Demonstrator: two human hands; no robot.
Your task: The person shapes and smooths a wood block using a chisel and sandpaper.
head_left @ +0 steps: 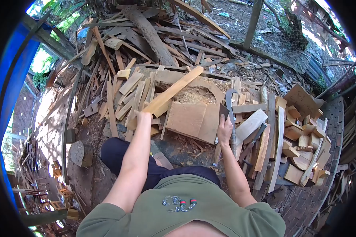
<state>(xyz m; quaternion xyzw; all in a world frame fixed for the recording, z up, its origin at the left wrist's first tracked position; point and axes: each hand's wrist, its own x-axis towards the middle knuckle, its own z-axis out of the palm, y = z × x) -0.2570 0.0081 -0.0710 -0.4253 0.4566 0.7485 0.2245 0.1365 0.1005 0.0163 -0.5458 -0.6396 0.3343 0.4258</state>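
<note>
My left hand is wrapped round the near end of a long, pale wooden board. The board slants up and to the right over a carton-like brown block. To the right of that block, my right hand is closed, with a dark, flat blade-like piece rising above its fingers. Right beside this hand is a long tool with a hooked metal end, its shaft running down past the wrist. Wood chips and sawdust fill a hollow behind the block.
A heap of scrap timber rises at the back. Cut blocks are piled at the right, beside several long strips. A log stump stands at the left, and wire mesh fencing runs behind.
</note>
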